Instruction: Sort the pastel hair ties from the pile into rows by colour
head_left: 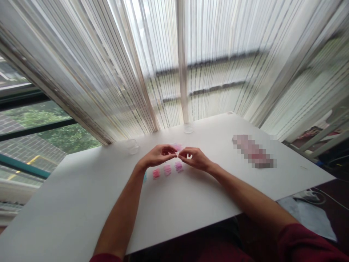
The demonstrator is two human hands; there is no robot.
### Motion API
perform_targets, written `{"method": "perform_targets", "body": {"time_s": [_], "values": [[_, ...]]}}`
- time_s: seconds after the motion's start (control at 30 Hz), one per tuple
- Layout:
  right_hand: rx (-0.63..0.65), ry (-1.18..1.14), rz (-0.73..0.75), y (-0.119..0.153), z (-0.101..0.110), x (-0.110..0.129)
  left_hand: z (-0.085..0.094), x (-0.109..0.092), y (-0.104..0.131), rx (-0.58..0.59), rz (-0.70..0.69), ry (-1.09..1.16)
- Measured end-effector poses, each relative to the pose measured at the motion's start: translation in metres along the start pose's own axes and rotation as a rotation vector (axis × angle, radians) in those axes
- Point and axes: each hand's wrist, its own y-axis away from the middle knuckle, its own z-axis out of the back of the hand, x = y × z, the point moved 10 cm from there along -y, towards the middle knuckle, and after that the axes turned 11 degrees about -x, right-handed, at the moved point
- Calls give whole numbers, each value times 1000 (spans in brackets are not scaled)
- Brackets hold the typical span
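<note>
My left hand (159, 155) and my right hand (195, 158) meet fingertip to fingertip just over the white table (185, 203). Both hands are closed in a pinch; whatever lies between the fingertips is too small to make out. Below them on the tabletop, a red patch (156, 174), a pink patch (167, 169) and a purple patch (178, 167) form a row. Each looks like a little bundle of thin strands. A pale pink-purple patch (177, 147) shows behind the fingertips. My left wrist partly covers a teal patch (145, 177).
Clear round pieces lie toward the table's back edge, one clear ring (188, 128) in the middle and a clear curved piece (133, 146) at left. A blurred-out pinkish object (253, 151) rests at right. Striped sheer curtains (218, 72) hang behind the table.
</note>
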Motion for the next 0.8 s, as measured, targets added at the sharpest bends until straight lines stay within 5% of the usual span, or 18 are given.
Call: {"method": "perform_targets", "body": {"time_s": [0.8], "values": [[-13, -81, -34, -3, 4, 6, 3, -6, -1, -77, -29, -156]]}}
